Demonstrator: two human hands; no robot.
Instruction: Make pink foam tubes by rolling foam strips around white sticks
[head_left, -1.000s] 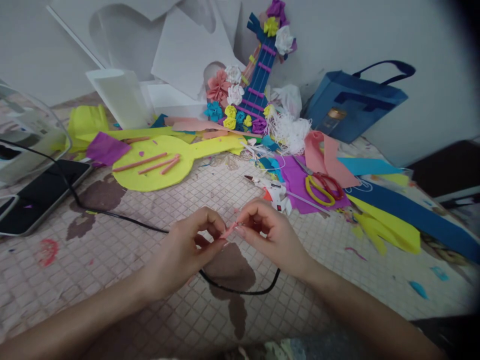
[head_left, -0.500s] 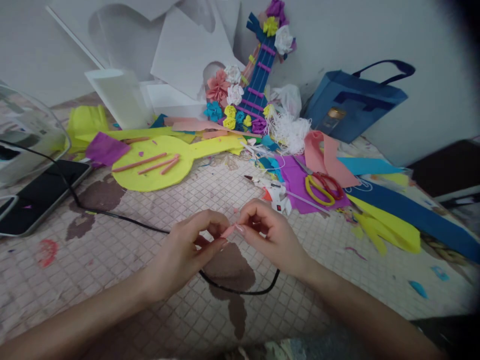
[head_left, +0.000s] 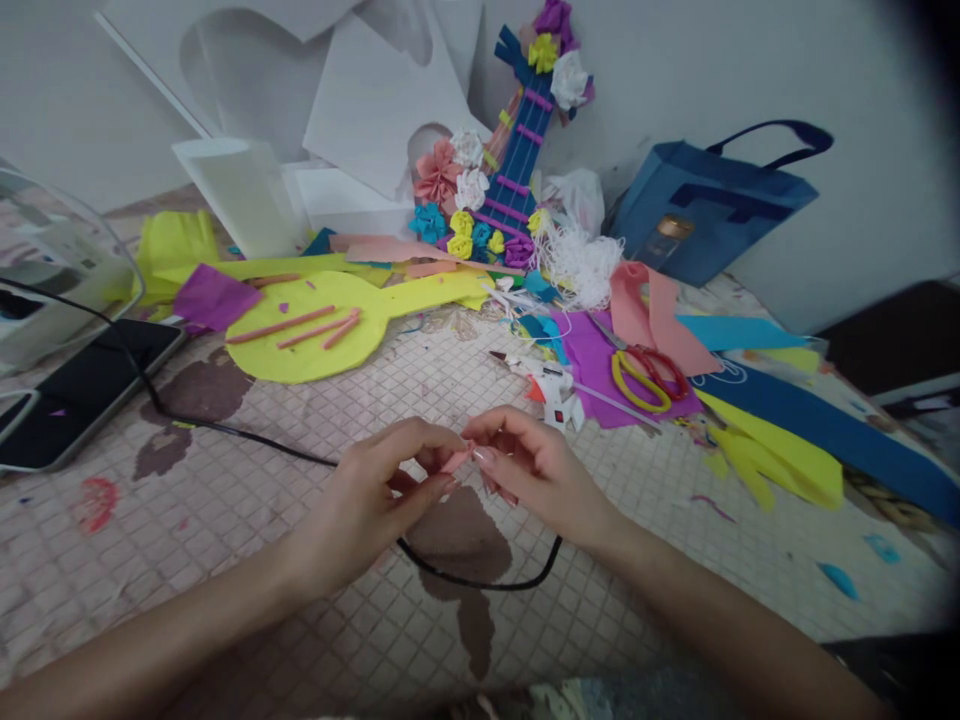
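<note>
Between my two hands is a small strip of pink paper (head_left: pixel 456 461), partly hidden by the fingers. My left hand (head_left: pixel 386 475) pinches its left end between thumb and fingertips. On the other end, the thumb and fingers of my right hand (head_left: pixel 529 465) are closed. Both hands are above the table, over a black cable (head_left: pixel 480 584). Beyond them lies a yellow guitar-shaped piece (head_left: pixel 300 360) carrying several thin pink paper rolls (head_left: pixel 281 326). A white glue gun (head_left: pixel 553 390) rests just past my right hand.
Red-and-yellow scissors (head_left: pixel 639 385) lie on purple paper (head_left: pixel 592 350) to the right. A decorated blue guitar model (head_left: pixel 517 165) leans on the wall near a blue bag (head_left: pixel 697 215). A phone or tablet (head_left: pixel 82 400) is at left, a white roll (head_left: pixel 244 200) behind.
The fingers of my right hand have shifted around the end of the pink strip, the fingertips now curling over it. My left hand has hardly moved.
</note>
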